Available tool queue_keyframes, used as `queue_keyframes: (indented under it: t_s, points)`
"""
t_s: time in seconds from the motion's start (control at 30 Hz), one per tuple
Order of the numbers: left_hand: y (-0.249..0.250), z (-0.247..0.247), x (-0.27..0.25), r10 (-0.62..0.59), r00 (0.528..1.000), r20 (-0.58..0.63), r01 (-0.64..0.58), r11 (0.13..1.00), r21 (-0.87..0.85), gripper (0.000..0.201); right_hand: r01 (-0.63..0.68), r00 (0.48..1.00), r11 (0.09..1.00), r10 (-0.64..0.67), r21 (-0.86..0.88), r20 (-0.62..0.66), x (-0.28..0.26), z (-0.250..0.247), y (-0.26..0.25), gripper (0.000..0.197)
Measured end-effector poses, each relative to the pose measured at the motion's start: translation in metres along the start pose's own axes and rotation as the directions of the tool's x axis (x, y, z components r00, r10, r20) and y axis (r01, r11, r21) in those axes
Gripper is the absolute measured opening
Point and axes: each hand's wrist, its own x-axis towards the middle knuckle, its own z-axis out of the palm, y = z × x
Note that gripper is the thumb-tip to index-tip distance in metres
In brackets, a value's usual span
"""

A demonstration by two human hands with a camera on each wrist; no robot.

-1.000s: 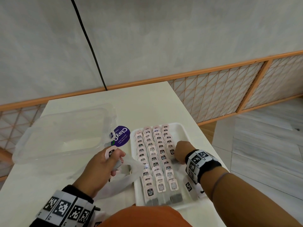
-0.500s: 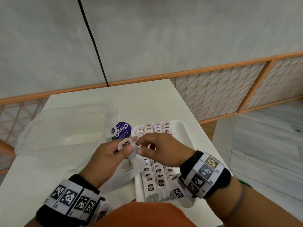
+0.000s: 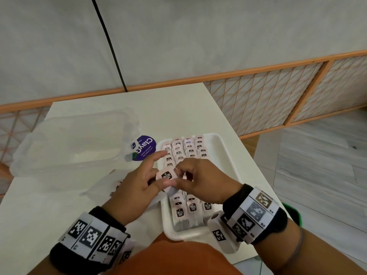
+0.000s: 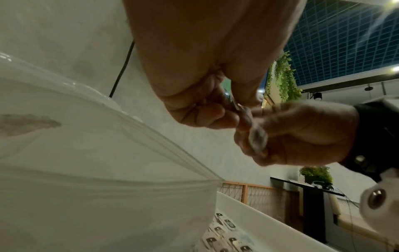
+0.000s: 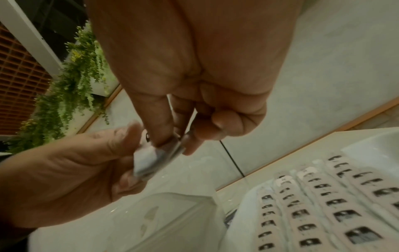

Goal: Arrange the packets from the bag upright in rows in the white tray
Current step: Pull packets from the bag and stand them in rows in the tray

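Observation:
The white tray [image 3: 228, 155] holds several rows of upright pink packets [image 3: 188, 147], also seen in the right wrist view as packets [image 5: 323, 204]. Above its left middle both hands meet. My left hand [image 3: 158, 181] grips a small bunch of packets [image 5: 144, 163] between thumb and curled fingers, with its index finger stretched out over the tray. My right hand [image 3: 178, 175] pinches the top pink packet [image 3: 166, 176] of that bunch. The crumpled clear bag [image 3: 99, 187] lies under my left hand, beside the tray. The tray's middle rows are hidden by my hands.
A clear plastic container [image 3: 69, 147] lies on the white table [image 3: 168, 108] to the left, with a purple round label [image 3: 144, 148] by its right end. The table's right edge runs close to the tray; floor and a wooden lattice rail lie beyond.
My right hand left the tray's right row and came up to my left hand, where it took hold of the top packet. My left hand lifted over the tray's left side.

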Motion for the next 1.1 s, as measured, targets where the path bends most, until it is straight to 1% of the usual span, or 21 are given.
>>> queue_keyframes:
  t_s: [0.03, 0.1, 0.13, 0.17, 0.2, 0.23, 0.27, 0.3, 0.37, 0.4, 0.5, 0.57, 0.67, 0.7, 0.73, 0.77, 0.87, 0.9, 0.97, 1.03, 1.1]
  points:
    - [-0.002, 0.000, 0.000, -0.003, 1.000, -0.013, 0.003, 1.000, 0.026, 0.053, -0.050, 0.999, 0.998, 0.050, -0.024, -0.003, 0.000, -0.001, 0.004, 0.022]
    - [-0.006, -0.003, 0.000, -0.017, 0.997, -0.072, 0.021, 0.998, 0.054, 0.051, -0.227, 0.974, 0.974, 0.226, -0.025, -0.036, 0.001, -0.006, 0.018, 0.025]
    - [-0.008, -0.006, -0.001, -0.027, 0.993, -0.113, 0.035, 0.997, 0.068, 0.047, -0.332, 0.943, 0.942, 0.330, -0.041, -0.050, 0.001, -0.010, 0.027, 0.024]
    - [-0.009, -0.009, -0.001, -0.035, 0.987, -0.156, 0.049, 0.995, 0.085, 0.041, -0.425, 0.905, 0.899, 0.420, -0.109, -0.064, 0.001, -0.014, 0.036, 0.022]
    - [-0.010, -0.013, -0.002, -0.045, 0.980, -0.194, 0.065, 0.993, 0.095, 0.037, -0.499, 0.865, 0.839, 0.497, -0.217, -0.071, 0.000, -0.017, 0.044, 0.021]
    - [-0.012, -0.016, -0.003, -0.059, 0.973, -0.223, 0.081, 0.993, 0.090, 0.033, -0.543, 0.830, 0.771, 0.553, -0.331, -0.073, 0.000, -0.019, 0.052, 0.025]
    - [-0.014, -0.018, -0.005, -0.079, 0.967, -0.241, 0.098, 0.993, 0.069, 0.030, -0.560, 0.800, 0.706, 0.597, -0.433, -0.063, 0.000, -0.020, 0.058, 0.032]
    - [-0.016, -0.020, -0.006, -0.103, 0.962, -0.252, 0.119, 0.992, 0.050, 0.028, -0.549, 0.779, 0.649, 0.625, -0.526, -0.042, -0.001, -0.019, 0.063, 0.035]
    - [-0.019, -0.021, -0.009, -0.133, 0.955, -0.265, 0.147, 0.989, 0.033, 0.025, -0.497, 0.752, 0.581, 0.659, -0.645, 0.015, -0.001, -0.017, 0.066, 0.034]
    - [-0.021, -0.022, -0.011, -0.145, 0.952, -0.270, 0.159, 0.987, 0.030, 0.024, -0.486, 0.734, 0.564, 0.678, -0.668, 0.039, 0.000, -0.016, 0.066, 0.035]
    - [-0.023, -0.022, -0.015, -0.161, 0.946, -0.281, 0.177, 0.984, 0.032, 0.022, -0.531, 0.675, 0.562, 0.733, -0.634, 0.085, 0.007, -0.017, 0.065, 0.046]
    - [-0.024, -0.023, -0.019, -0.162, 0.945, -0.283, 0.181, 0.982, 0.044, 0.021, -0.529, 0.661, 0.574, 0.741, -0.625, 0.121, 0.010, -0.018, 0.064, 0.048]
    - [-0.026, -0.026, -0.023, -0.184, 0.941, -0.286, 0.206, 0.978, 0.047, 0.019, -0.496, 0.646, 0.565, 0.748, -0.659, 0.155, 0.012, -0.017, 0.067, 0.036]
    - [-0.027, -0.027, -0.024, -0.191, 0.940, -0.284, 0.213, 0.976, 0.049, 0.019, -0.515, 0.640, 0.566, 0.753, -0.644, 0.151, 0.013, -0.017, 0.068, 0.033]
    - [-0.028, -0.028, -0.025, -0.192, 0.940, -0.284, 0.217, 0.974, 0.060, 0.018, -0.507, 0.644, 0.577, 0.747, -0.640, 0.163, 0.015, -0.017, 0.068, 0.031]
    - [-0.030, -0.029, -0.026, -0.190, 0.940, -0.284, 0.220, 0.972, 0.079, 0.017, -0.490, 0.639, 0.567, 0.750, -0.663, 0.170, 0.016, -0.018, 0.065, 0.030]
    - [-0.031, -0.030, -0.029, -0.189, 0.943, -0.275, 0.232, 0.963, 0.134, 0.014, -0.476, 0.665, 0.552, 0.735, -0.685, 0.130, 0.017, -0.018, 0.062, 0.029]
    - [-0.031, -0.030, -0.030, -0.194, 0.946, -0.261, 0.241, 0.957, 0.160, 0.014, -0.460, 0.666, 0.549, 0.733, -0.698, 0.138, 0.018, -0.017, 0.062, 0.028]
    - [-0.035, -0.030, -0.032, -0.207, 0.953, -0.222, 0.260, 0.934, 0.245, 0.015, -0.427, 0.691, 0.556, 0.709, -0.713, 0.140, 0.019, -0.015, 0.063, 0.026]
    - [-0.042, -0.031, -0.033, -0.225, 0.956, -0.186, 0.277, 0.899, 0.340, 0.017, -0.444, 0.697, 0.550, 0.708, -0.708, 0.113, 0.019, -0.014, 0.063, 0.020]
    - [-0.049, -0.031, -0.032, -0.241, 0.957, -0.164, 0.289, 0.857, 0.426, 0.023, -0.494, 0.717, 0.567, 0.694, -0.659, 0.059, 0.018, -0.012, 0.063, 0.020]
